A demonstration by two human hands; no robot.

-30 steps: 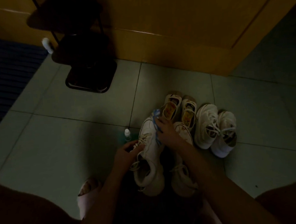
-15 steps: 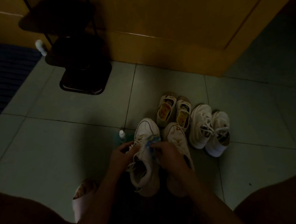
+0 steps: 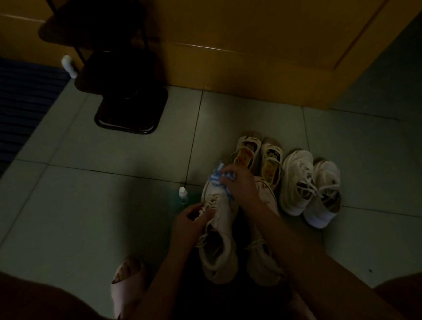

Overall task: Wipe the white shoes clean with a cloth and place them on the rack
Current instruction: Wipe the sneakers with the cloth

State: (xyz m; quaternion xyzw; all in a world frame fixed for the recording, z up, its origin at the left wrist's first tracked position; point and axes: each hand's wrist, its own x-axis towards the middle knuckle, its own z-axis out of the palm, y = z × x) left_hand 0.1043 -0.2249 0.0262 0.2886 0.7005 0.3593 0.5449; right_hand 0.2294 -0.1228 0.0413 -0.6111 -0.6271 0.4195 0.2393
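**Hands on a white shoe**

My left hand (image 3: 192, 219) comes in from below with the arm bent. Its fingers curl on the laces in the middle of the white shoe (image 3: 223, 209) and hold it in place on the floor (image 3: 85, 215).

My right hand (image 3: 240, 185) reaches further out, with the arm stretched long. It grips a white and blue cloth (image 3: 217, 178), with the fingers bunched round it. The cloth is pressed on the toe of the same shoe. So my two hands are apart, one at the laces and one at the toe, and both are busy.

The shoe lies between my arms with its toe pointing away from me. A second white shoe (image 3: 259, 262) lies right beside it, partly under my right arm.

A small bottle (image 3: 183, 192) stands just beside the toe, near my left hand. Two small shoes (image 3: 256, 155) sit past my right hand. Another white pair (image 3: 306, 186) stands to the right of them.

The rack (image 3: 131, 107) is dark and stands well apart, up by the wooden door (image 3: 247, 35). It is too dark to see what is on it.
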